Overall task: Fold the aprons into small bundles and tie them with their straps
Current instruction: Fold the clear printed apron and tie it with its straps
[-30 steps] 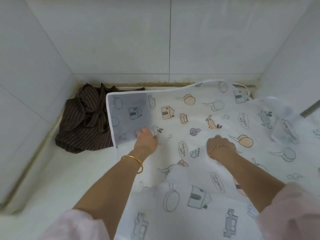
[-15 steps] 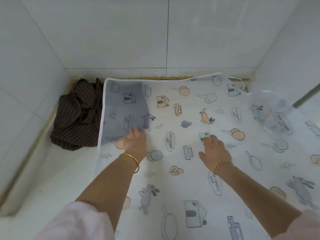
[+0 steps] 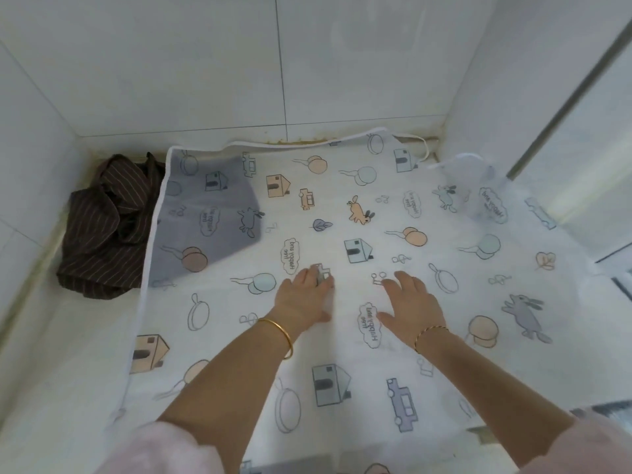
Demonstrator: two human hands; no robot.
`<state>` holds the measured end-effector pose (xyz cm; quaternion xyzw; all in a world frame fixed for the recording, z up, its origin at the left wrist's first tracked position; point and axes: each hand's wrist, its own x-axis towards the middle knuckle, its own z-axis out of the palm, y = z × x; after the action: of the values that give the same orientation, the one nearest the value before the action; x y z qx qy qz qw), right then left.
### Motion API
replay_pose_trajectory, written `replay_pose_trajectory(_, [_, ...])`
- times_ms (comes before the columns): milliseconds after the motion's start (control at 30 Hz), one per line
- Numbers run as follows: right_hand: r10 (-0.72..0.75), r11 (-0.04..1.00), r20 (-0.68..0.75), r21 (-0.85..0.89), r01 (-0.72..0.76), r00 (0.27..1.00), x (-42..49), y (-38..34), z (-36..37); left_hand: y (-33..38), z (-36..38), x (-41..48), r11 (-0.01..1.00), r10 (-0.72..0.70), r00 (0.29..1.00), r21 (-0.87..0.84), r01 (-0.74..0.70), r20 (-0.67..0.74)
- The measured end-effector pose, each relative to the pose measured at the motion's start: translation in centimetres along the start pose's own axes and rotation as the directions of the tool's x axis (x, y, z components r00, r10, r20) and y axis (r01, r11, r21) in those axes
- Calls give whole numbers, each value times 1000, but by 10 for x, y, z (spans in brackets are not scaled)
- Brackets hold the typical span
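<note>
2 hands, left hand (image 3: 304, 295) and right hand (image 3: 408, 309), fingers spread flat on apron (image 3: 328, 203), mirrored "Happy" bubbles (image 3: 290, 256)

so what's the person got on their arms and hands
Loose pale pink sleeves cover the upper arms, the left sleeve and the right sleeve; the forearms are bare. By the left hand the wrist carries a plain, smooth gold bangle; by the right hand, a thinner twisted gold bracelet. No gloves.
</note>
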<state>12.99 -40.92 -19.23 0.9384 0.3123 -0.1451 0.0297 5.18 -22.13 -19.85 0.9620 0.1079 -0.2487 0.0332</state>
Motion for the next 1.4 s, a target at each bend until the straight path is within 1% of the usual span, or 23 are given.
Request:
replay_pose_trajectory(33, [3, 999, -5, -34, -3, 1000, -7, 4, 1, 0, 0, 0, 1000, -25, 1000, -3, 25, -7])
replay_pose_trajectory(100, [-8, 998, 71, -59, 12, 997, -19, 13, 4, 9, -1, -4, 999, -39, 998, 31, 41, -52])
replay_pose_trajectory(167, [-40, 999, 154, 12, 39, 987, -25, 20, 3, 26, -3, -11, 998, -4, 989, 56, 12, -148])
replay_pose_trajectory(200, [-45, 997, 159, 76, 34, 986, -32, 25, 1, 40, -2, -18, 999, 24, 981, 31, -19, -195])
replay_pose_trajectory(267, [-62, 985, 81, 168, 48, 995, -44, 30, -1, 63, -1, -33, 991, 86, 969, -85, -108, -233])
replay_pose_trajectory(333, [-87, 978, -21, 189, 89, 996, -60, 32, 4, 81, 1, -50, 965, 156, 970, -178, -190, -188])
replay_pose_trajectory(367, [-96, 977, -46, 185, 103, 994, -73, 34, 9, 93, 5, -63, 956, 187, 971, -201, -215, -150])
replay_pose_trajectory(433, [-102, 976, -87, 182, 117, 991, -96, 37, 18, 111, 13, -86, 953, 196, 975, -216, -214, -102])
replay_pose_trajectory(500, [-98, 976, -135, 183, 122, 986, -116, 40, 26, 125, 23, -108, 960, 167, 979, -209, -188, -116])
replay_pose_trajectory(600, [-83, 977, -156, 182, 111, 984, -141, 41, 31, 138, 38, -134, 973, 179, 975, -123, -195, -130])
replay_pose_trajectory(667, [-51, 977, -151, 198, 81, 987, -156, 42, 33, 145, 51, -148, 981, 184, 981, -42, -187, -65])
replay_pose_trajectory(733, [-31, 969, -138, 238, 64, 990, -166, 42, 36, 144, 65, -154, 984, 159, 987, 83, -157, -18])
replay_pose_trajectory(800, [-40, 958, -113, 277, 70, 993, -177, 43, 39, 141, 76, -159, 965, 124, 992, 237, -114, -29])
replay_pose_trajectory(867, [-59, 950, -108, 298, 89, 992, -182, 45, 43, 137, 79, -164, 958, 57, 997, 285, -40, -54])
replay_pose_trajectory(933, [-55, 956, -121, 282, 87, 991, -185, 45, 46, 134, 75, -168, 971, -2, 996, 236, 24, -93])
replay_pose_trajectory(1033, [8, 959, -124, 282, 27, 992, -186, 42, 49, 130, 54, -173, 996, -26, 982, 82, 42, -188])
replay_pose_trajectory(1133, [85, 923, -146, 384, -22, 986, -185, 35, 45, 119, 19, -178, 994, -92, 954, -88, 69, -284])
replay_pose_trajectory(1167, [105, 900, -186, 435, -14, 977, -185, 33, 43, 115, 8, -181, 991, -111, 938, -109, 79, -329])
replay_pose_trajectory(1233, [126, 857, -371, 508, 88, 920, -182, 29, 38, 108, -12, -184, 983, -164, 893, -149, 110, -420])
replay_pose_trajectory(1300, [103, 833, -596, 490, 259, 796, -176, 26, 33, 102, -28, -185, 974, -212, 853, -179, 142, -477])
replay_pose_trajectory(1333, [81, 825, -672, 459, 328, 736, -174, 25, 28, 101, -36, -185, 971, -224, 839, -184, 151, -495])
replay_pose_trajectory(1367, [63, 819, -714, 436, 373, 698, -173, 23, 24, 100, -41, -185, 970, -231, 830, -192, 152, -508])
replay_pose_trajectory(1400, [41, 829, -733, 404, 386, 679, -173, 21, 19, 99, -48, -185, 967, -236, 822, -205, 148, -519])
